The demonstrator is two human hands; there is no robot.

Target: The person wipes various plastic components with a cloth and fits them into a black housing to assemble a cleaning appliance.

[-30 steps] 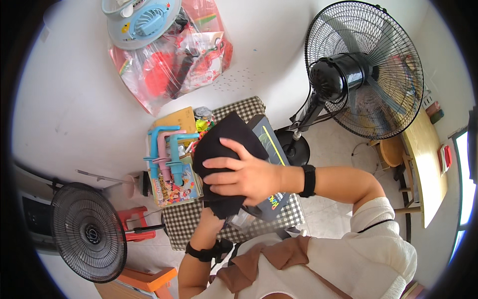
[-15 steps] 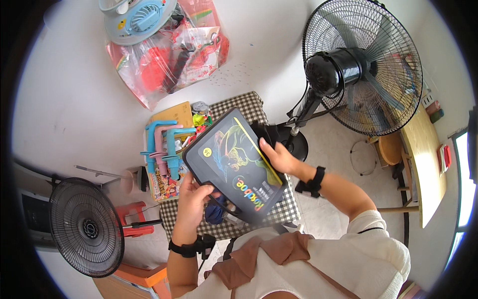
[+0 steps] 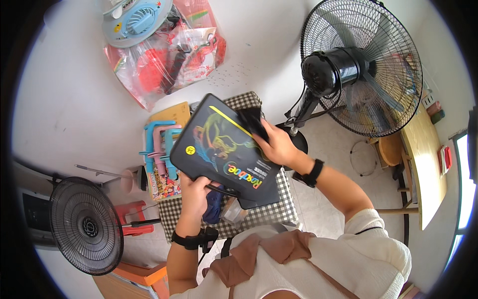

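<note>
A flat black carrying case (image 3: 209, 134) with a colourful line drawing and lettering is held tilted above a checked tablecloth. My left hand (image 3: 193, 197) is closed round the case's handle at its lower left edge. My right hand (image 3: 281, 144) grips a thin, limp black cloth (image 3: 251, 121) against the upper right side of the case; its fingertips are partly hidden. Under the case, a dark blue bundle (image 3: 213, 207) and a clear plastic box (image 3: 233, 212) lie on the tablecloth (image 3: 174, 214).
Blue and pink pipe-shaped plastic pieces (image 3: 158, 144) lie on a colourful box (image 3: 164, 188) to the left. A tall black fan (image 3: 333, 74) stands at the right and another black fan (image 3: 87, 226) at the left. Bagged items (image 3: 164, 60) sit against the far wall.
The case has shifted left and turned in my hands, uncovering more of the items below. My right hand, with the cloth, has moved slightly up along it.
</note>
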